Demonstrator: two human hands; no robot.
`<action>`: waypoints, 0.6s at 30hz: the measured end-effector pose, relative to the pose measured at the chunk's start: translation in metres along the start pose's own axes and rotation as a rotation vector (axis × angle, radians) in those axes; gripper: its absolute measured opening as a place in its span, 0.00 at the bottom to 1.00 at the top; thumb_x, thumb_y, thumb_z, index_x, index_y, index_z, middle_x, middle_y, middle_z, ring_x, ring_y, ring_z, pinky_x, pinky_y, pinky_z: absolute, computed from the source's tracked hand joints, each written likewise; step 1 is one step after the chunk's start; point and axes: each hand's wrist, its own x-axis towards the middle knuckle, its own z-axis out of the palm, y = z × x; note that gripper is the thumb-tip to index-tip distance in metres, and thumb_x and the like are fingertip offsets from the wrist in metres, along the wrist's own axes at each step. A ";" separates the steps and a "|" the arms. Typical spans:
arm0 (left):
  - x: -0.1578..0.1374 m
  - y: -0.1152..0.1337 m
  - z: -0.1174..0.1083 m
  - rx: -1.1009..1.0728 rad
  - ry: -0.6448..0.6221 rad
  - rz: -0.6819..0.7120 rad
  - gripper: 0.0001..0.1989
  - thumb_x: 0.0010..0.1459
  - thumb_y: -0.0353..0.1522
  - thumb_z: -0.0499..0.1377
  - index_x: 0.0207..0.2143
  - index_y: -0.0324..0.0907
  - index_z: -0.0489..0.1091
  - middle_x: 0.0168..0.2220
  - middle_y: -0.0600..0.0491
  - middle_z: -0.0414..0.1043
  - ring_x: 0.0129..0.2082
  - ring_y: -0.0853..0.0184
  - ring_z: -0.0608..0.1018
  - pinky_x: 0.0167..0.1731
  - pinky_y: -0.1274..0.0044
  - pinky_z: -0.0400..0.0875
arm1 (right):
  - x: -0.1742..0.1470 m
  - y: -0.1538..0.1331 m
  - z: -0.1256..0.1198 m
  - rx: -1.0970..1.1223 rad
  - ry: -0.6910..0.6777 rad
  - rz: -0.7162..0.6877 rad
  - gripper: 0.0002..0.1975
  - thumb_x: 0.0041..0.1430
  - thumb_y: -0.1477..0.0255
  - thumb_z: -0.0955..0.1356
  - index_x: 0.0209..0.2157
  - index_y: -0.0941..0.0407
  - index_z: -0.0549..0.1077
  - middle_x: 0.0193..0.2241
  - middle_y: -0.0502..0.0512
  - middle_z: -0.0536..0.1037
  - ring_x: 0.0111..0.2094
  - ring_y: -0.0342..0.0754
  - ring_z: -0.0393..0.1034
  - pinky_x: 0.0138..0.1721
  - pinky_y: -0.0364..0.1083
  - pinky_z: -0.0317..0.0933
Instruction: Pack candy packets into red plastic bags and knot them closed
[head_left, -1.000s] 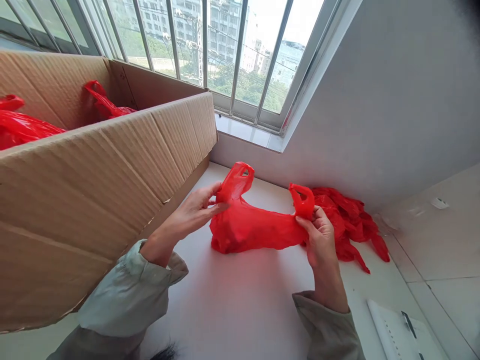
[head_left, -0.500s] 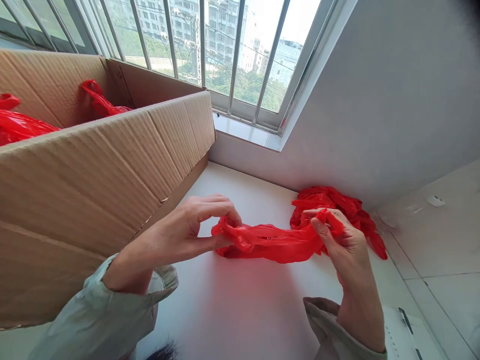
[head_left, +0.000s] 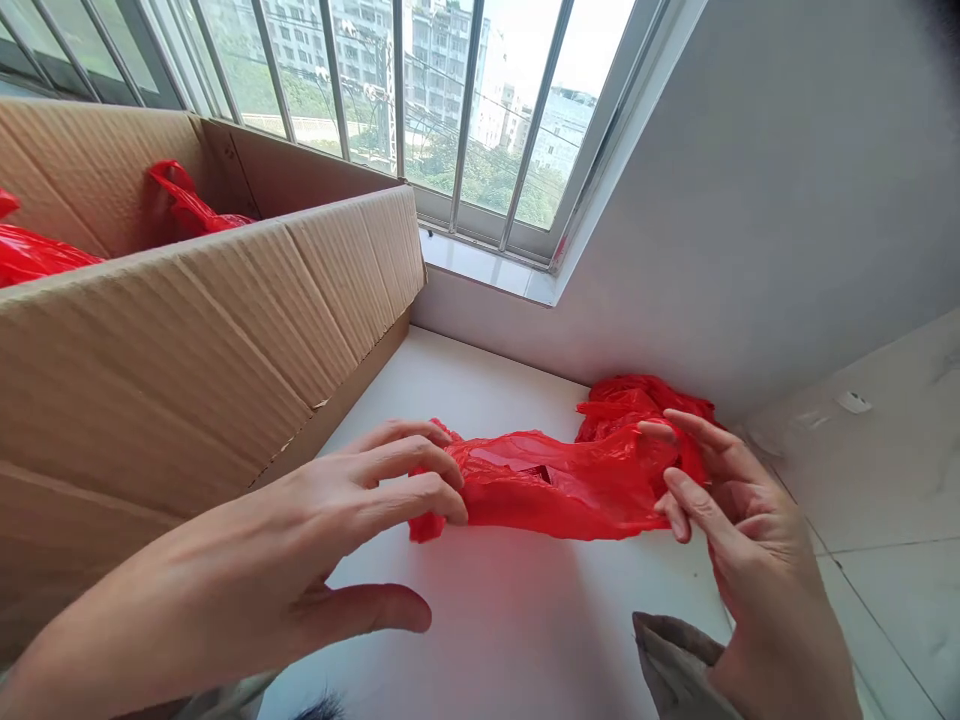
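A translucent red plastic bag (head_left: 555, 490) lies stretched lengthwise between my two hands, with a small dark item or print showing at its middle. My left hand (head_left: 360, 510) is open; its fingertips rest over the bag's left end and the thumb stands well apart below. At the bag's other end, my right hand (head_left: 742, 510) has its fingers spread, some of them seemingly within the thin film or handle, the thumb apart from the index finger. Behind this end, a crumpled heap of red plastic bags (head_left: 630, 400) lies against the wall.
A large open cardboard box (head_left: 225, 330) stands on the left, with red bags (head_left: 45, 255) inside. Beneath my hands is a white tabletop (head_left: 495, 620). A barred window (head_left: 480, 120) and a grey wall (head_left: 750, 200) bound the far side.
My left hand has let go of its pinch and opened, moving lower and nearer. My right hand has loosened and shifted right. The bag between them now looks wider and flatter.
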 end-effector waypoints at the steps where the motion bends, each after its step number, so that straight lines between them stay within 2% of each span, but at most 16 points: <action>1: 0.004 0.004 0.003 0.020 0.079 0.012 0.10 0.63 0.35 0.61 0.47 0.49 0.68 0.52 0.52 0.69 0.57 0.60 0.68 0.54 0.72 0.70 | -0.003 -0.003 0.004 -0.050 -0.061 0.002 0.20 0.61 0.67 0.69 0.55 0.46 0.70 0.45 0.54 0.78 0.17 0.36 0.62 0.23 0.43 0.66; 3: 0.015 0.011 0.011 0.068 0.219 0.050 0.09 0.63 0.37 0.60 0.46 0.48 0.70 0.47 0.50 0.71 0.54 0.58 0.70 0.51 0.70 0.72 | -0.010 -0.009 0.014 -0.127 -0.189 -0.006 0.19 0.64 0.67 0.66 0.56 0.46 0.69 0.31 0.49 0.77 0.18 0.39 0.64 0.24 0.43 0.67; 5: 0.027 0.013 0.019 0.121 0.270 0.047 0.10 0.63 0.38 0.61 0.45 0.46 0.71 0.44 0.49 0.72 0.49 0.58 0.74 0.48 0.69 0.74 | -0.017 -0.015 0.023 -0.173 -0.252 -0.025 0.19 0.66 0.69 0.64 0.57 0.47 0.69 0.24 0.46 0.72 0.19 0.40 0.65 0.24 0.41 0.66; 10: 0.049 0.006 0.045 0.262 0.192 -0.007 0.11 0.65 0.40 0.58 0.43 0.44 0.70 0.41 0.47 0.72 0.44 0.59 0.75 0.45 0.69 0.73 | -0.022 -0.026 0.032 -0.175 -0.456 -0.184 0.21 0.67 0.73 0.61 0.58 0.43 0.66 0.40 0.50 0.75 0.21 0.36 0.67 0.24 0.38 0.67; 12: 0.058 0.005 0.057 0.313 0.128 -0.021 0.10 0.66 0.39 0.57 0.43 0.43 0.70 0.40 0.47 0.72 0.42 0.59 0.76 0.44 0.70 0.73 | -0.021 -0.025 0.029 -0.191 -0.525 -0.208 0.22 0.68 0.75 0.60 0.60 0.43 0.64 0.36 0.48 0.75 0.20 0.36 0.68 0.25 0.38 0.68; 15: 0.070 0.005 0.070 0.383 0.016 -0.028 0.07 0.67 0.35 0.55 0.41 0.42 0.70 0.37 0.48 0.72 0.37 0.61 0.77 0.41 0.72 0.72 | -0.018 -0.022 0.022 -0.217 -0.505 -0.212 0.23 0.68 0.75 0.59 0.62 0.45 0.63 0.25 0.44 0.71 0.19 0.37 0.68 0.25 0.39 0.68; 18: 0.066 0.005 0.069 0.415 -0.053 -0.020 0.09 0.67 0.28 0.51 0.38 0.42 0.72 0.33 0.49 0.73 0.33 0.62 0.77 0.35 0.72 0.72 | -0.016 -0.018 0.015 -0.245 -0.349 -0.211 0.21 0.67 0.73 0.62 0.60 0.46 0.66 0.23 0.44 0.71 0.20 0.40 0.70 0.27 0.42 0.71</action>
